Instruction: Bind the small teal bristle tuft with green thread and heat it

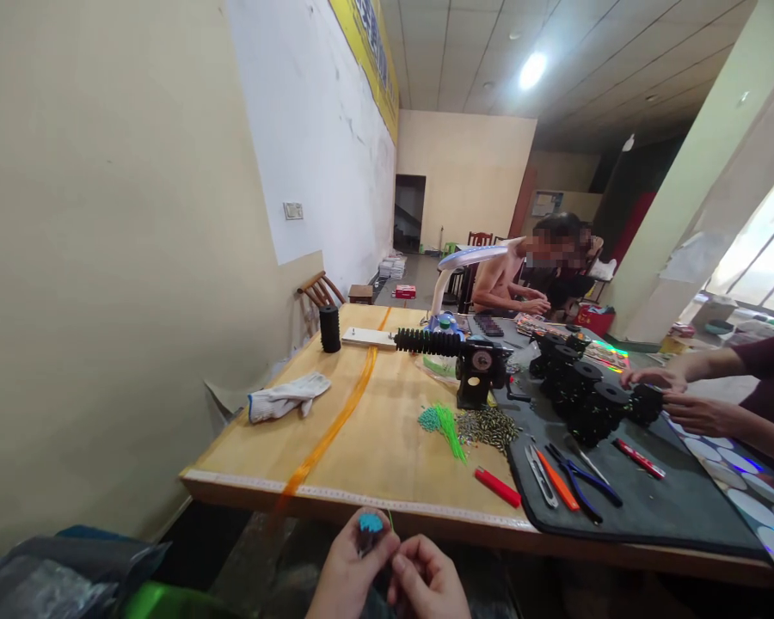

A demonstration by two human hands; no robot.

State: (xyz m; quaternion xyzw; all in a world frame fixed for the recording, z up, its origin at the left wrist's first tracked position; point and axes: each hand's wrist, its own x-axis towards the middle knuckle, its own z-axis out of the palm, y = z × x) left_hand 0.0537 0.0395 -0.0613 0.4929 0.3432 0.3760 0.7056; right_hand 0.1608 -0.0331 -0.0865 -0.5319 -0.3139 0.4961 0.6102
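Below the table's front edge, my left hand (352, 563) is closed around a small dark piece with a bright blue top (370, 523). My right hand (426, 578) is beside it, thumb and fingers pinched together; whatever lies between them is too small to make out. A thin green strand (390, 517) rises near my left fingertips. On the table (387, 430) beyond my hands are green strands (450, 432), turquoise beads (429, 419), dark metallic beads (490, 425) and a red marker-like stick (497, 487).
A black crank device (481, 374) with a ribbed shaft stands mid-table. White gloves (289, 398) lie left of an orange strand bundle (335, 417). Pliers (584, 481) and cutters rest on a dark mat (651, 511). Another person's hands (697, 400) touch black spools; someone sits behind.
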